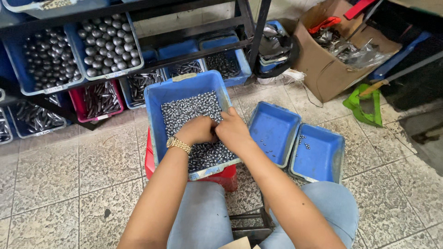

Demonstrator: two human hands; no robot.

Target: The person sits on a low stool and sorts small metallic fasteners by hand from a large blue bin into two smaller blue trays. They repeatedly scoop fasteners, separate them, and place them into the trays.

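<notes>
both hands, left hand [197,130] and right hand [233,130], curled closed among small metal pieces [184,110] in blue bin [154,99]

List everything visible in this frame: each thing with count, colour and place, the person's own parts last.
big bin: one, blue, centre, resting on a red crate
small metal pieces: too many to count, grey, filling the big bin
side bins: two, blue, on the floor right of the big bin, holding a few pieces each
shelf bins: several, blue plus one red, on the black rack at upper left, holding grey metal weights of different shapes
cardboard box: one, brown, upper right, holding metal scrap
dustpan: one, green, right of the box
floor: grey speckled tiles
wristwatch: one, gold, left wrist
left hand: in the pieces, touching the right
right hand: in the pieces; grip unclear
jeans: light blue, bottom
</notes>
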